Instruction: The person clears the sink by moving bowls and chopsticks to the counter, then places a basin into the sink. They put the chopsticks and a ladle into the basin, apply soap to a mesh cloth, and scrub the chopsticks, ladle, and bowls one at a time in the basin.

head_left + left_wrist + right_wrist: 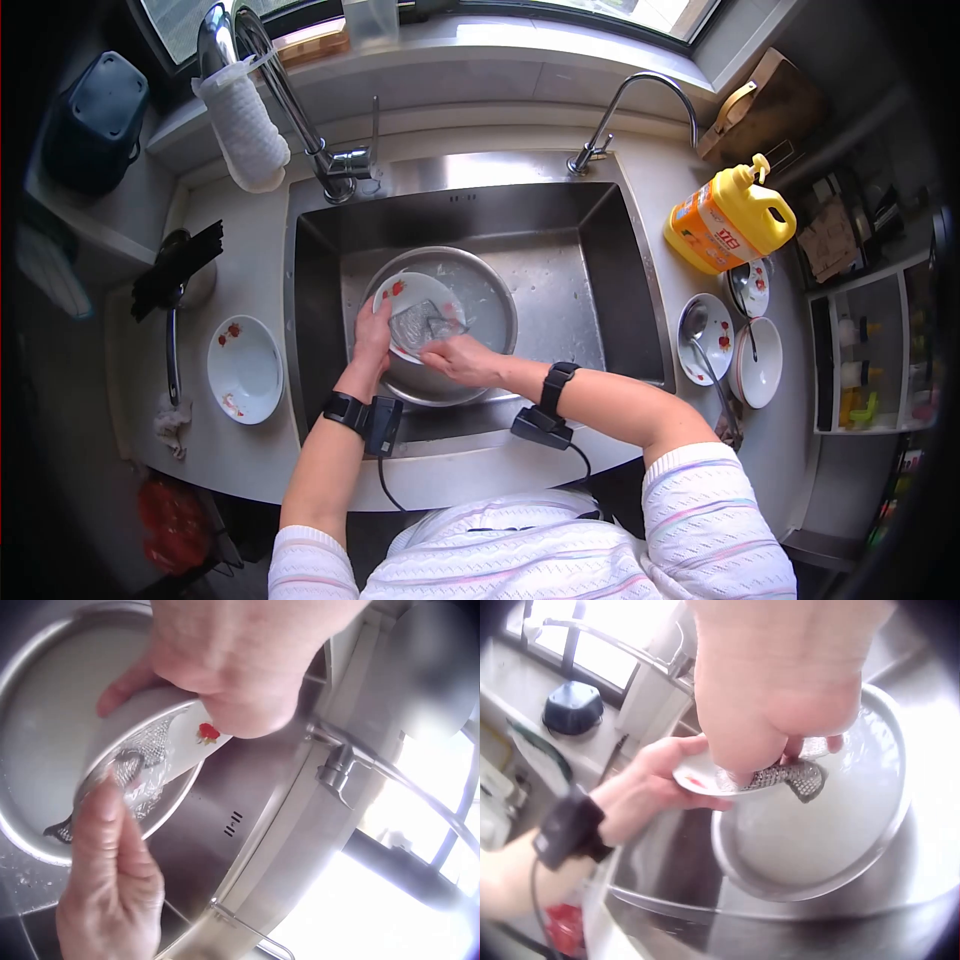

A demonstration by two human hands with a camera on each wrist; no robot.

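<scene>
My left hand (372, 335) grips a white bowl (428, 284) with red flowers by its left edge, thumb at the rim. Tilted, the bowl is over a round metal basin (497, 305) of cloudy water in the sink. Inside the bowl, my right hand (465, 360) pinches a grey mesh dishcloth (408, 328) against the inner surface. One end of the mesh dishcloth (807, 782) hangs past the bowl's rim in the right wrist view. The left wrist view shows the bowl (187, 744) tipped steeply, with the right fingers over its rim.
A white flowered bowl (245, 370) stands on the left counter. On the right counter are a bowl (705, 350) with a ladle (696, 322), more bowls and a yellow detergent jug (728, 222). Behind the sink (565, 270) rise a large faucet (345, 172) and a thin tap (600, 140).
</scene>
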